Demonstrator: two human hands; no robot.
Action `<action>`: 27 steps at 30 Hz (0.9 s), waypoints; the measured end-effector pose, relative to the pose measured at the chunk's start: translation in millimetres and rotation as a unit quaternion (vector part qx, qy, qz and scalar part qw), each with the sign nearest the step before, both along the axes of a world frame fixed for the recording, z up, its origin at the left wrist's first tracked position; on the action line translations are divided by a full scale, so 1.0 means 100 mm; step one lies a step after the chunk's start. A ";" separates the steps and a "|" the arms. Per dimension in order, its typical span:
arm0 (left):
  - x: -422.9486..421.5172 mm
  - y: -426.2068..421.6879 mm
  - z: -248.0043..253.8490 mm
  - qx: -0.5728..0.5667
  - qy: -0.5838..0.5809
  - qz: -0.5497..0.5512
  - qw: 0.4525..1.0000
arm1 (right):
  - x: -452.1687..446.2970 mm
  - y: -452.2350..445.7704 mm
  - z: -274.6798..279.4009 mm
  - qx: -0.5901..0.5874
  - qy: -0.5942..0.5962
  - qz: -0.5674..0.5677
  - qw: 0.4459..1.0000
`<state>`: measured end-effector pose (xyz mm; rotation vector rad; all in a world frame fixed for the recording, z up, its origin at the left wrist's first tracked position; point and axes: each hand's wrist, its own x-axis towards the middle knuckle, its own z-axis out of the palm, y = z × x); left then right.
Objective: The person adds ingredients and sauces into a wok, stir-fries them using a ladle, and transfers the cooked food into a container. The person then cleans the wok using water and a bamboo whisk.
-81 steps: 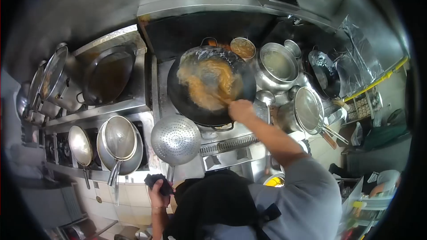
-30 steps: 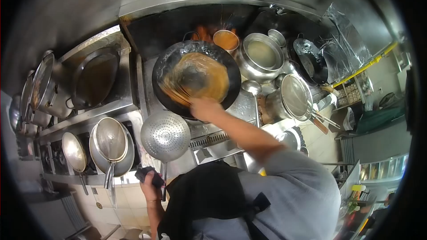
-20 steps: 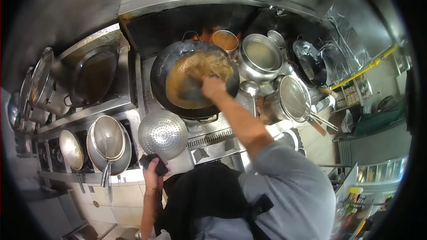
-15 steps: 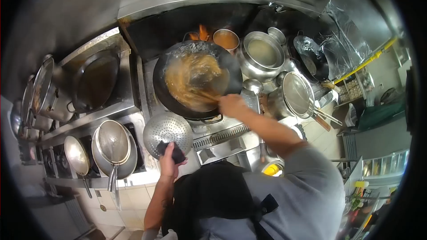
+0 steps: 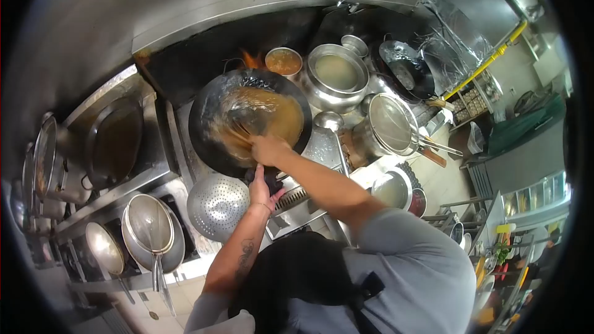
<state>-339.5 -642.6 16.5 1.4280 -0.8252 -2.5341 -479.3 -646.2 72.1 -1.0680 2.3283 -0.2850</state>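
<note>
My right hand (image 5: 270,150) is closed around a bamboo wok brush (image 5: 240,136), whose brown bristles are blurred inside a large black wok (image 5: 201,102). Brownish liquid (image 5: 286,117) swirls in the wok. At the wok's near rim, my left hand (image 5: 263,193) grips a dark cloth (image 5: 273,181), which seems to be pressed at the wok's handle; the hold itself is partly hidden. Left of that hand sits a round perforated strainer (image 5: 218,207).
Flames (image 5: 250,60) show behind the wok. A pot of orange liquid (image 5: 284,62), a large steel pot (image 5: 337,74), a ladle (image 5: 328,121) and a mesh strainer on a pot (image 5: 390,124) stand to the right. Strainers (image 5: 149,222) and another wok (image 5: 115,139) lie left.
My left hand has moved up and right with the cloth, from over the perforated strainer to the wok's near rim. The brush has swept left within the wok. The view has shifted.
</note>
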 end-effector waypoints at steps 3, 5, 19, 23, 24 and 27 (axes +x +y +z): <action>0.03 0.01 0.00 0.012 -0.003 -0.002 1.000 | -0.38 0.96 0.28 0.081 0.081 0.127 0.985; 0.01 0.02 0.02 -0.001 -0.011 0.006 1.000 | -0.88 1.35 0.81 0.074 0.129 0.124 0.981; 0.19 0.02 -0.33 -0.060 0.050 0.122 0.990 | 0.30 -0.12 0.03 -0.107 -0.024 -0.022 0.994; 0.54 0.06 0.02 -0.111 0.012 0.099 0.989 | 0.19 1.10 0.57 -0.059 -0.029 0.163 0.984; 0.61 0.09 0.06 -0.107 0.011 0.097 0.989 | 0.01 1.39 0.68 -0.042 -0.025 0.202 0.978; 0.67 0.25 0.37 -0.110 0.005 0.095 0.989 | -0.64 1.99 1.04 0.014 0.020 0.135 0.991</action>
